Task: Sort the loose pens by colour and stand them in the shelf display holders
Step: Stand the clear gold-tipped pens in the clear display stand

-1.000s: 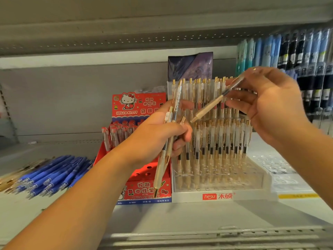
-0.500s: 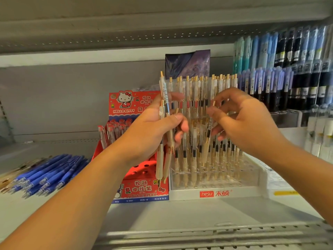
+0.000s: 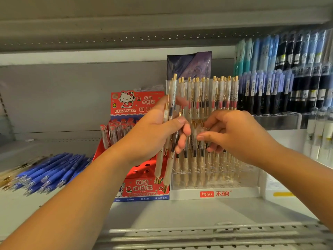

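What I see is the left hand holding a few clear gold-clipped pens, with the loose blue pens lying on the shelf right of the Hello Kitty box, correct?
Not quite: the head view shows the loose blue pens lying on the shelf left of the Hello Kitty box, not right. The left hand does hold a few clear gold-clipped pens.

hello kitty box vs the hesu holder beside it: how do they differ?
The Hello Kitty box is red printed card; the hesu holder is clear plastic on a white base. The Hello Kitty box's front holes are empty, red-capped pens only at its back; the hesu holder's rows are packed with gold-clipped pens. The hesu holder is wider. Both stand side by side on one shelf, tiered.
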`<control>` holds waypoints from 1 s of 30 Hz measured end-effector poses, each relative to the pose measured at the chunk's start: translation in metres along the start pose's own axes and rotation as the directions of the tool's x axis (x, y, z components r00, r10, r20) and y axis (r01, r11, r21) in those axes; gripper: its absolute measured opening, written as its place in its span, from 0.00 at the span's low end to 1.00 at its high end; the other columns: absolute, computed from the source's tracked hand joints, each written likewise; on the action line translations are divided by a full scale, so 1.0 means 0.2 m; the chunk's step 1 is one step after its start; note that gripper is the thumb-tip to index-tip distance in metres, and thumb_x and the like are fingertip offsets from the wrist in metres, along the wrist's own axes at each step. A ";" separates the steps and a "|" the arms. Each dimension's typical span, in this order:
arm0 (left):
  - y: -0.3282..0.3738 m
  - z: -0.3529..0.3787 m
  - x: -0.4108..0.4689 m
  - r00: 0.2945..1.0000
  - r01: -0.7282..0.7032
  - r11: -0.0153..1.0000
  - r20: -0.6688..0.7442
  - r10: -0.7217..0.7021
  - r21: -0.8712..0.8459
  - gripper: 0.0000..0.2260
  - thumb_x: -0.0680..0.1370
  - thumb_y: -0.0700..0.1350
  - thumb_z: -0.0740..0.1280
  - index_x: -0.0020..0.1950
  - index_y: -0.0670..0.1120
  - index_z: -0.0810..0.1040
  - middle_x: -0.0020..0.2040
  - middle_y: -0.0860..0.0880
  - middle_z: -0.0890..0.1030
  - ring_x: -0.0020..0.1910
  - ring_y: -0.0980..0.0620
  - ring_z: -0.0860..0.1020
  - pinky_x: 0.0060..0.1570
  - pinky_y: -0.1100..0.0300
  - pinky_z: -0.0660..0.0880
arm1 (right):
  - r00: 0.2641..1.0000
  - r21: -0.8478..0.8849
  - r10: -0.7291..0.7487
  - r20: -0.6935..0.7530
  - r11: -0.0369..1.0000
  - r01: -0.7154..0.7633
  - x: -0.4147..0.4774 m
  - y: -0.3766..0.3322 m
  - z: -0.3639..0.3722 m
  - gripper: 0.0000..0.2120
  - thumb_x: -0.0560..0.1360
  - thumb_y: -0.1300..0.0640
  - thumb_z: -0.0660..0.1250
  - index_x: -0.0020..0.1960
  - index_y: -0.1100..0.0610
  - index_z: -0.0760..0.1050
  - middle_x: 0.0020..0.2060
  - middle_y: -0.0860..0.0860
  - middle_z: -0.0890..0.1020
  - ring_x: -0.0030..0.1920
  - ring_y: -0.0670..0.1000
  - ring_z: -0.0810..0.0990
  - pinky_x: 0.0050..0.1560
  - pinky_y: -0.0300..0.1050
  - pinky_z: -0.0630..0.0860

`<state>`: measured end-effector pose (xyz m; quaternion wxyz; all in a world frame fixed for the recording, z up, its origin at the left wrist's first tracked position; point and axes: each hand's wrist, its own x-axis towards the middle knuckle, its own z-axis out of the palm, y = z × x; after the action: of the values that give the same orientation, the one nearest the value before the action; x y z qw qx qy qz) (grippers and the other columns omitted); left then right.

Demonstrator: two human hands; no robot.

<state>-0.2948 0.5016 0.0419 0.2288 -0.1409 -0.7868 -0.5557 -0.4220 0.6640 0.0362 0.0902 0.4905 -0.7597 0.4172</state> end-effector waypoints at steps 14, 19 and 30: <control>-0.02 0.00 0.00 0.996 0.047 0.991 0.075 -0.038 -0.124 0.15 0.81 0.37 0.61 0.67 0.48 0.68 0.47 0.40 0.82 0.45 0.40 0.84 0.44 0.49 0.82 | 0.956 -0.004 -0.252 -0.149 0.967 0.254 -0.02 -0.13 -0.01 0.10 0.75 0.47 0.66 0.50 0.49 0.82 0.39 0.42 0.83 0.42 0.42 0.81 0.40 0.39 0.78; -0.03 0.01 0.00 0.992 0.037 0.990 0.121 -0.020 -0.138 0.20 0.80 0.38 0.63 0.70 0.54 0.69 0.50 0.41 0.82 0.47 0.40 0.84 0.46 0.47 0.82 | 0.994 0.408 -0.065 0.087 0.913 0.024 -0.01 -0.17 -0.01 0.08 0.76 0.63 0.69 0.53 0.54 0.82 0.42 0.54 0.84 0.31 0.45 0.79 0.29 0.32 0.73; -0.01 0.01 -0.01 0.982 0.071 0.974 0.187 -0.030 -0.214 0.21 0.79 0.41 0.63 0.72 0.51 0.67 0.50 0.39 0.84 0.49 0.38 0.84 0.44 0.48 0.82 | 0.987 0.385 -0.110 0.119 0.921 0.056 -0.02 -0.12 -0.07 0.03 0.72 0.60 0.72 0.46 0.55 0.84 0.46 0.38 0.85 0.43 0.37 0.82 0.36 0.35 0.77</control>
<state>-0.2938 0.5037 0.0387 0.1242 -0.1957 -0.7414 -0.6298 -0.4045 0.6723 0.0552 -0.0418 0.5584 -0.6473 0.5171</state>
